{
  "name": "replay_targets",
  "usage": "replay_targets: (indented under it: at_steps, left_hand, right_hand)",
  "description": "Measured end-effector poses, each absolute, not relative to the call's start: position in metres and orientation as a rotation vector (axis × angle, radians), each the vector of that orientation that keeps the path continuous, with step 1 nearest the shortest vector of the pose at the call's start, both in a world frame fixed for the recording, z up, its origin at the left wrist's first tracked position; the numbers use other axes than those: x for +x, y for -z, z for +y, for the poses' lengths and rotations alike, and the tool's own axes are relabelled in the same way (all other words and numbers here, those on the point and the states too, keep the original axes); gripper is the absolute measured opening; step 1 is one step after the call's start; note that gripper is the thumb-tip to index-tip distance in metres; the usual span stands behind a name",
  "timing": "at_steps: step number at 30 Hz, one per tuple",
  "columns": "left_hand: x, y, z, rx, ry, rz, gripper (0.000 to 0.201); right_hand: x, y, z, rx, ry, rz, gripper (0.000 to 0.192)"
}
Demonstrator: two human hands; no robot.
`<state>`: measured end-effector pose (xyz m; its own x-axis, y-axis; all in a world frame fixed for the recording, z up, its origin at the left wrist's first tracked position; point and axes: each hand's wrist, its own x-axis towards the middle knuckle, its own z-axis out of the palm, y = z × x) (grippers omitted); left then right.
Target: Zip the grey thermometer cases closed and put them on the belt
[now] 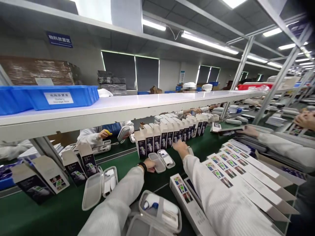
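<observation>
My left hand (pixel 149 165), with a dark band at the wrist, is closed on the left edge of an open grey zip case (pixel 157 163). A white device (pixel 167 159) lies in the case's right half. My right hand (pixel 181 149) reaches to the front of a row of upright dark-and-white cartons (pixel 163 140). Its fingers look curled, and what they hold, if anything, is hidden. Nearer me lies another open case (pixel 159 211) holding a white device with a blue tip. One more open case (pixel 100 186) sits left of my left forearm.
Standing cartons (pixel 75 168) are at the left. Flat printed cartons (pixel 236 170) are piled at the right, beside a long white box (pixel 188 206). A white shelf (pixel 147 104) with a blue bin (pixel 64 98) crosses above. Co-workers' hands (pixel 105 133) work opposite and at right (pixel 251 131).
</observation>
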<state>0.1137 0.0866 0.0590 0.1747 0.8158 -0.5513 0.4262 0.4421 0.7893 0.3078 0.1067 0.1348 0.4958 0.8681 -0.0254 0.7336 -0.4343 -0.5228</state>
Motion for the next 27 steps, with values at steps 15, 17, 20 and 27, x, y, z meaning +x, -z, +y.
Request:
replay_targets:
  at_steps: [15, 17, 20, 27]
  left_hand:
    - [0.006, -0.182, -0.097, 0.903, -1.257, 0.763, 0.034]
    - [0.002, -0.184, -0.146, 0.831, -1.387, 0.733, 0.046]
    - [0.011, -0.165, -0.204, 0.756, -1.493, 0.683, 0.060]
    - [0.036, -0.103, -0.251, 0.377, -1.538, 0.863, 0.043]
  right_hand:
    - [0.237, -0.133, -0.093, -0.852, -1.858, -1.093, 0.062]
    - [0.217, -0.129, -0.120, -0.687, -1.996, -1.204, 0.063]
    - [0.195, -0.122, -0.152, -0.831, -1.697, -1.395, 0.057]
    - [0.182, -0.092, -0.208, -0.748, -1.659, -1.251, 0.057]
